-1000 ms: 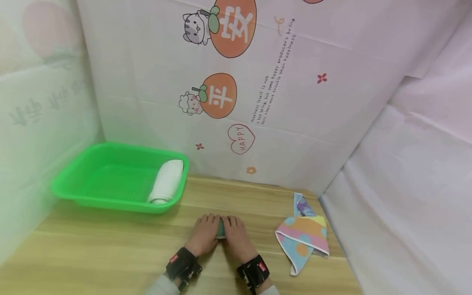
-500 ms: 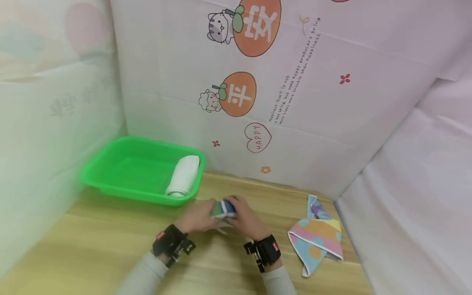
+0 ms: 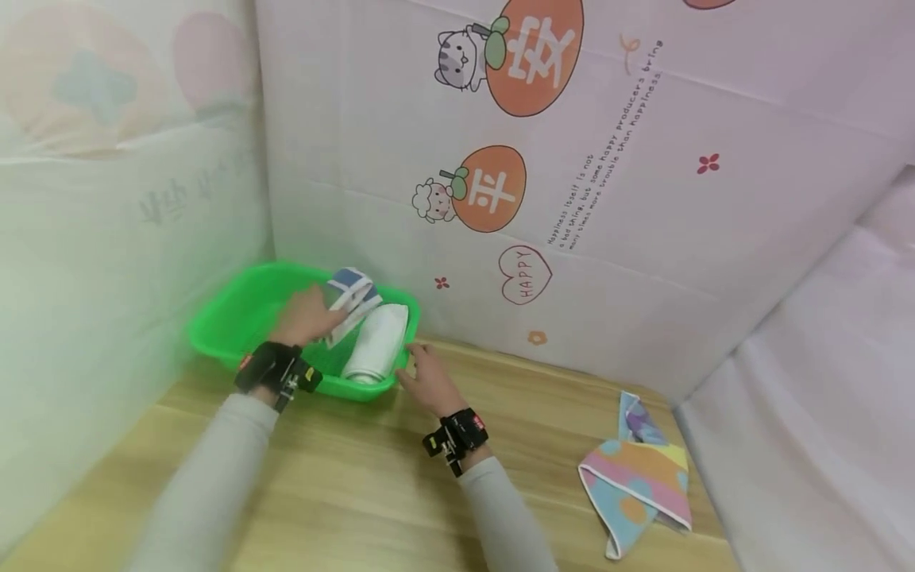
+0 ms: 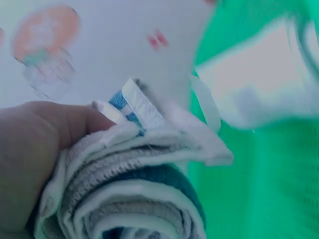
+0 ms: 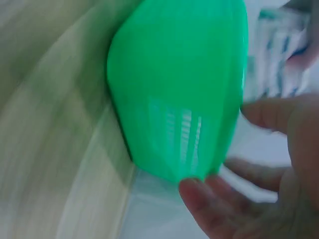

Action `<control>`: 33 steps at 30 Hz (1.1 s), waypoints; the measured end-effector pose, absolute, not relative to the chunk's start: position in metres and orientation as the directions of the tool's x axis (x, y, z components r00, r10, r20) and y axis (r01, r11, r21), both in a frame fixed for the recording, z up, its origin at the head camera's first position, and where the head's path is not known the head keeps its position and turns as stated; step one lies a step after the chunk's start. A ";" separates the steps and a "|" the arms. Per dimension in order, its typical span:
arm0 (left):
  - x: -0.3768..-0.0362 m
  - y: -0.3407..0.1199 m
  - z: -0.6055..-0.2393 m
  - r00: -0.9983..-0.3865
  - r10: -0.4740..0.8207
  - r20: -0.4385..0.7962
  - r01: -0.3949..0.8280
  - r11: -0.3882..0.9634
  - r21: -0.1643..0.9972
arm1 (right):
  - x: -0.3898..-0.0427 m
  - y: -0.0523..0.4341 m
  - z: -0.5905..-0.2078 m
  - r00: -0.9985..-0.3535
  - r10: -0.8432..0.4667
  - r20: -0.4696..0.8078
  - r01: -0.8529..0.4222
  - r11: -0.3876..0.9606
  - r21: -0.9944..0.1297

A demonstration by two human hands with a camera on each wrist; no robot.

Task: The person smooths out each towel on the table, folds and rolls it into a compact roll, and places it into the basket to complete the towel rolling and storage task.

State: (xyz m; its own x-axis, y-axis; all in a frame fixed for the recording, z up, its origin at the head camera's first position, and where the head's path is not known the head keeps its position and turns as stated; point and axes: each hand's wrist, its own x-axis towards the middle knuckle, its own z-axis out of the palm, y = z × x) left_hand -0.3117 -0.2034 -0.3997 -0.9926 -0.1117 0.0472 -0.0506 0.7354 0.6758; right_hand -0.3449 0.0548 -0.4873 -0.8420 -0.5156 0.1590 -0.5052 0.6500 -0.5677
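Head view, 12 at top. Left hand (image 3: 306, 315) pinches striped cloth roll (image 3: 355, 292), thumb pressed on its outer layer; roll is over green basket (image 5: 174, 59), at 10–11 o'clock from white roll (image 3: 379, 342). Can't tell if striped roll touches basket bottom. White roll lies inside basket, at its 3 o'clock side. Right hand (image 3: 431, 383) at basket's 4 o'clock corner, thumb and fingertips at the rim, fingers loose, not clenched. Basket sits on wood-grain table (image 3: 357, 477), about 8 o'clock from view centre. Spotted cloth (image 3: 636, 485) on table, 4–5 o'clock, well apart from both hands.
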 end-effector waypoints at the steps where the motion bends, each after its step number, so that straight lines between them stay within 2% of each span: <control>1: -0.319 -0.209 -0.403 -0.992 -0.122 0.043 -0.063 0.750 0.659 | -0.345 0.050 -0.488 -0.850 -0.499 0.171 -0.498 0.651 -0.573; 6: -0.349 -0.224 -0.423 -0.990 -0.142 -0.013 -0.121 0.789 0.603 | -0.344 0.038 -0.494 -0.880 -0.428 0.204 -0.447 0.608 -0.656; 11: -0.356 -0.223 -0.431 -0.981 -0.109 -0.159 -0.181 0.806 0.564 | -0.345 0.036 -0.496 -0.886 -0.430 0.174 -0.415 0.566 -0.713; 16: -0.352 -0.211 -0.425 -0.937 -0.035 -0.347 -0.251 0.758 0.602 | -0.348 0.039 -0.497 -0.891 -0.430 0.143 -0.383 0.544 -0.747; 21: -0.350 -0.205 -0.425 -0.916 -0.033 -0.401 -0.312 0.688 0.656 | -0.349 0.041 -0.497 -0.891 -0.433 0.140 -0.380 0.538 -0.753; 26: -0.352 -0.203 -0.429 -0.955 -0.043 -0.293 -0.226 0.745 0.628 | -0.349 0.051 -0.495 -0.851 -0.511 0.125 -0.438 0.557 -0.706; 29: -0.348 -0.189 -0.424 -0.991 -0.038 -0.126 -0.105 0.803 0.587 | -0.346 0.067 -0.491 -0.803 -0.583 0.125 -0.497 0.538 -0.681; 33: -0.328 -0.149 -0.413 -0.990 -0.030 0.136 0.067 0.750 0.658 | -0.338 0.101 -0.482 -0.769 -0.616 0.172 -0.551 0.501 -0.668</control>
State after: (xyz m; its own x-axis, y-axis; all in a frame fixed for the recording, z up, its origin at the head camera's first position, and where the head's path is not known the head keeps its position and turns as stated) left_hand -0.3279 -0.1488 -0.4133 -0.9903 -0.0304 0.1359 0.0673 0.7499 0.6581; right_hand -0.3375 0.1006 -0.4822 -0.7685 -0.6164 0.1717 -0.5506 0.5005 -0.6680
